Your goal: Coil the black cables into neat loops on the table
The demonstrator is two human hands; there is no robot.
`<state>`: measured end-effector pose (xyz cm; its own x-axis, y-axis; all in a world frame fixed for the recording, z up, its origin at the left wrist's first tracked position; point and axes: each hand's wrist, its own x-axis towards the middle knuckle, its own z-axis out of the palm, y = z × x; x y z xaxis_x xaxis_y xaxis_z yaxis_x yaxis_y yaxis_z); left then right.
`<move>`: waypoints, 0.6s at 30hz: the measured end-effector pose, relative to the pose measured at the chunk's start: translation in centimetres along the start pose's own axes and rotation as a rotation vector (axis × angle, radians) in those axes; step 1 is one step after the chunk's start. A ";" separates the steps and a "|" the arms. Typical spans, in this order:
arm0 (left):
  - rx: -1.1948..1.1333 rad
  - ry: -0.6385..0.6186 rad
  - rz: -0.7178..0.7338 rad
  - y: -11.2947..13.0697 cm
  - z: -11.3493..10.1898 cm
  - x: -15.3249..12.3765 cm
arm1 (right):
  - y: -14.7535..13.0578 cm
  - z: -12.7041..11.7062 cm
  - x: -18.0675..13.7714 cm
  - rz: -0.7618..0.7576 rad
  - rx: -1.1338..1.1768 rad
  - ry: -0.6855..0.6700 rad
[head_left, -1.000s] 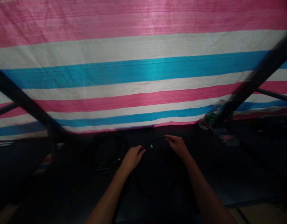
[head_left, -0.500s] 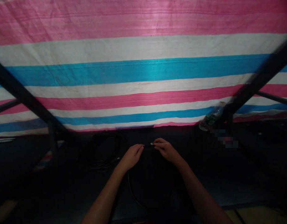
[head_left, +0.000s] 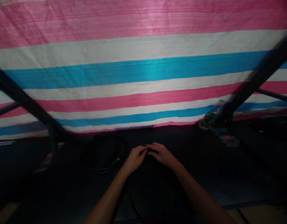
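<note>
My left hand (head_left: 137,157) is closed, thumb and fingers pinching the end of a black cable (head_left: 131,194). From beneath that hand the cable runs down toward the front of the dark table. Fingertip to fingertip with it, my right hand (head_left: 162,154) closes its thumb and forefinger around the dark end piece between the hands. The fingers and the dim light hide most of that piece. Left of my hands lies a coil of black cable (head_left: 102,168), with a small pale tip showing at its right side.
A clear plastic bottle (head_left: 207,120) with a green label leans at the back right. Dark slanted frame bars (head_left: 29,104) stand at both sides. Behind the black table (head_left: 204,177) hangs a striped pink, white and blue sheet (head_left: 143,71).
My hands have come together, the right moving left until its fingertips meet the left's. The pale tip seen between them is now covered. The view has tilted slightly.
</note>
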<state>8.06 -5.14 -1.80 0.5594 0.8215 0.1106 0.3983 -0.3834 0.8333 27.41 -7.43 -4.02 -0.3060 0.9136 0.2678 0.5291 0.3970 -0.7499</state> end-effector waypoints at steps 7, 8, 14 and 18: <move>0.004 -0.037 -0.065 -0.2 -1.0 -0.1 | -0.6 -0.9 0.1 0.056 -0.011 0.006; -0.005 -0.029 -0.071 -0.3 -1.0 -0.2 | -0.7 -1.0 0.1 0.062 0.003 -0.014; 0.022 0.029 -0.083 -0.9 -1.6 0.0 | -0.3 -2.6 -0.1 0.162 -0.005 0.067; 0.047 0.080 -0.053 -1.1 -2.0 0.2 | 0.3 -3.8 -0.4 0.210 -0.035 0.097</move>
<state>6.24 -3.74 -1.57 0.4778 0.8714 0.1111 0.4609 -0.3564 0.8128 30.68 -7.33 -2.04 -0.1097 0.9799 0.1666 0.6009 0.1989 -0.7742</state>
